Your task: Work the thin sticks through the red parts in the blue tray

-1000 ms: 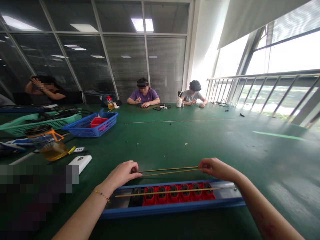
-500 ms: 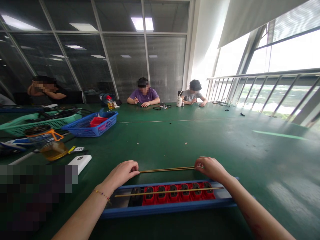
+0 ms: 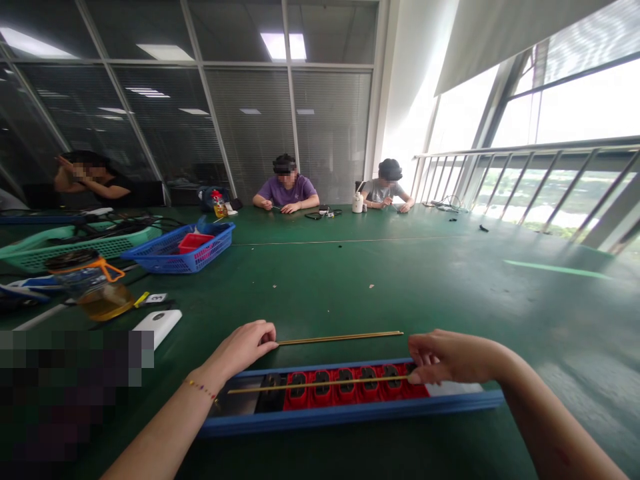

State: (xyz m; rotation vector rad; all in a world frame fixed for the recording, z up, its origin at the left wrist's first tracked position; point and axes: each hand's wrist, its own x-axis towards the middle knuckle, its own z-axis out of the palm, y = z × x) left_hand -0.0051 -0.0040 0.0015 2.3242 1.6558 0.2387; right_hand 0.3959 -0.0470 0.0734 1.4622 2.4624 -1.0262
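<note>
My left hand (image 3: 249,343) pinches the left end of two thin brass strips (image 3: 340,338), which lie side by side just beyond a long blue-edged housing (image 3: 350,419). Their right ends are free. My right hand (image 3: 445,357) is over the right part of the housing, thumb and fingers closed at the right end of a single brass strip (image 3: 330,383). This strip lies lengthwise above a row of several red sockets (image 3: 323,399) with black inserts, inside the housing. To their left sits a black module (image 3: 271,393). The hand covers the rightmost socket in part.
On the left are a blue basket (image 3: 200,260) with a red box, a green basket (image 3: 107,248) with cables, a jar of amber liquid (image 3: 107,303) and a white device (image 3: 163,325). Three people sit at the table's far side. Small scraps dot the green tabletop (image 3: 310,273).
My right hand has let go of the right end of the paired strips and moved nearer, down to the single strip's right end. My left hand stays in place.
</note>
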